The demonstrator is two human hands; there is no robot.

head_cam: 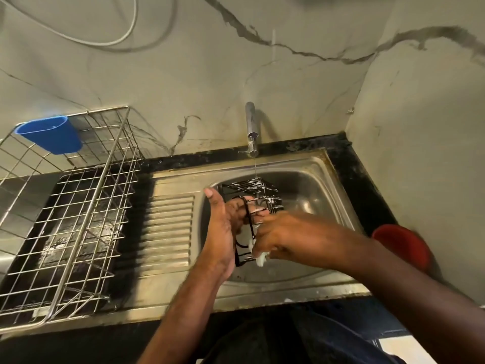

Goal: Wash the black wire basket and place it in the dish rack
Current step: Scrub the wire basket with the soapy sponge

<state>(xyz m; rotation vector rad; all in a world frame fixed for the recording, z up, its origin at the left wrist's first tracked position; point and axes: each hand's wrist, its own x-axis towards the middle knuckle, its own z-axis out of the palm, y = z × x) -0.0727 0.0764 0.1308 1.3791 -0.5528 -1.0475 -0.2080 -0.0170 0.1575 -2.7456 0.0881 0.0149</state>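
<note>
The black wire basket (253, 189) is held over the steel sink bowl (312, 195), tilted, with soap foam on its upper wires. A thin stream of water from the tap (251, 127) falls onto its top. My left hand (223, 229) grips the basket's left side from behind. Against the basket's lower right edge, my right hand (278, 239) presses a small foamy white scrubber (261, 258). The silver wire dish rack (78, 206) stands on the counter to the left of the sink, with nothing on its floor.
A blue plastic cup (52, 135) hangs on the rack's back rim. The ribbed steel drainboard (168, 232) lies between rack and bowl. A red container (401, 243) sits on the black counter at the right, partly behind my right forearm. Marble-patterned walls close the back and right.
</note>
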